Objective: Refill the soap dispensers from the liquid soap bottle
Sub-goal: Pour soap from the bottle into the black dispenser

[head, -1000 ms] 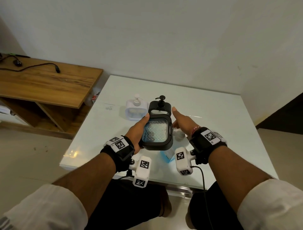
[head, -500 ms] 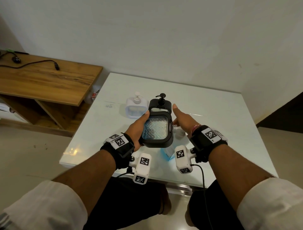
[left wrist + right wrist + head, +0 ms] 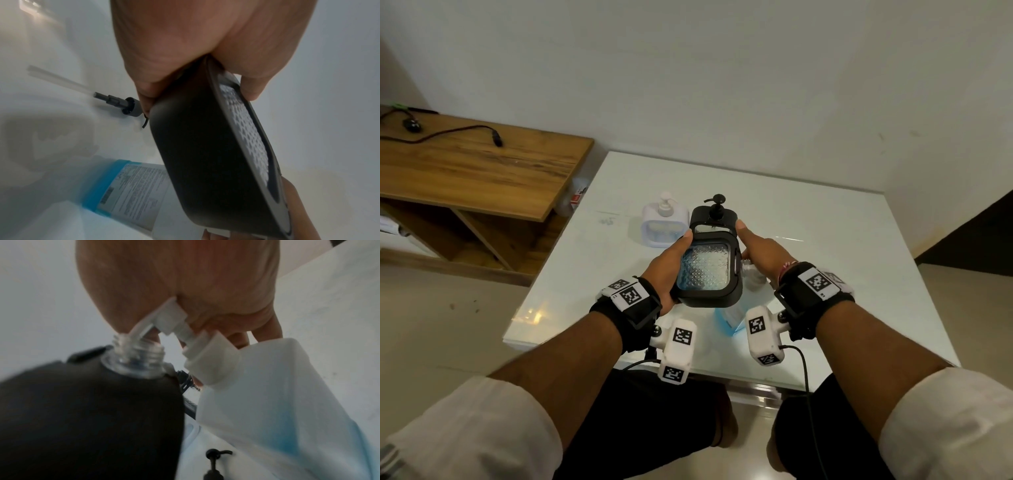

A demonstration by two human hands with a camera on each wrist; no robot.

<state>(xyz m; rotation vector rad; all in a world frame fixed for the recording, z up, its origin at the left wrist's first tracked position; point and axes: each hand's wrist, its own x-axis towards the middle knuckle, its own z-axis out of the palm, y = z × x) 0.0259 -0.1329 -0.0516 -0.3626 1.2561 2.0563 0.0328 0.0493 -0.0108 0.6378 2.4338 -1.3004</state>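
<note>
My left hand grips a black square dispenser with a textured clear window and holds it tilted above the table. Its pump is off, and its clear threaded neck is open. My right hand lies over the white pump head of the soap bottle, fingers curled past it, thumb stretched along the dispenser's right side. The pump's spout points into the open neck. The translucent bottle holds blue liquid and stands under the dispenser. The left wrist view shows its label.
A white dispenser and a second black dispenser with its pump on stand behind my hands on the white table. A loose pump with its tube lies on the table. A wooden bench stands at the left.
Both hands and the black dispenser have stayed almost where they were. Only the head view has shifted slightly.
</note>
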